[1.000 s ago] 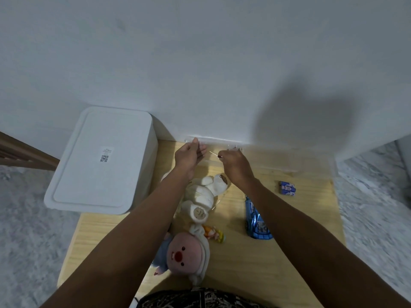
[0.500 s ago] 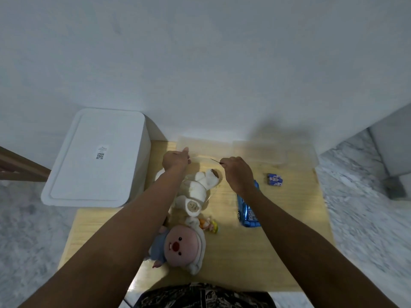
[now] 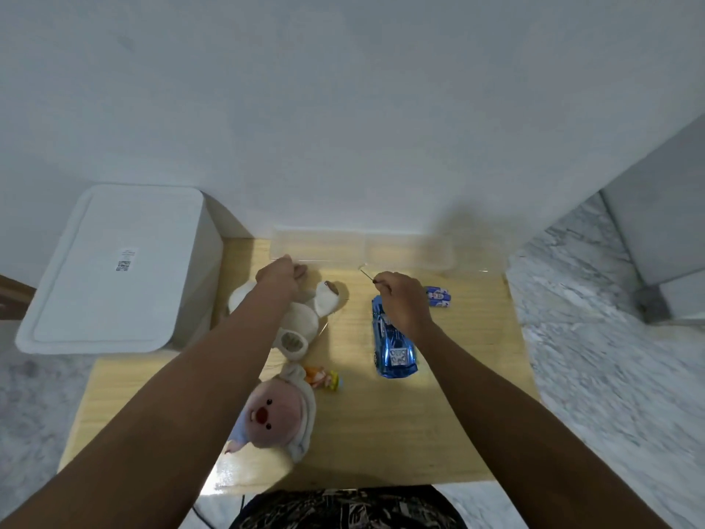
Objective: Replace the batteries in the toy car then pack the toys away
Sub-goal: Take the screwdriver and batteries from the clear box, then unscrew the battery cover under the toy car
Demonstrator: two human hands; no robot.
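Note:
The blue toy car [image 3: 395,349] lies on the wooden table [image 3: 381,425], right of centre, its nose toward me. My right hand [image 3: 402,299] hovers over the car's far end and pinches a thin screwdriver [image 3: 367,275] whose tip points up and left. A small pack of blue batteries [image 3: 438,295] lies just right of that hand. My left hand [image 3: 282,274] is curled above a white plush toy [image 3: 301,322]; nothing shows in its fingers. A pink plush pig [image 3: 278,414] and a small orange figure [image 3: 322,378] lie nearer to me.
A clear plastic box [image 3: 362,250] stands at the table's back edge against the white wall. A large white lidded storage bin [image 3: 114,269] stands at the left, beside the table. Marble floor surrounds the table.
Both hands have drawn back from the clear box toward me. My right hand carried the screwdriver to the right, over the car. My left hand curled into a fist.

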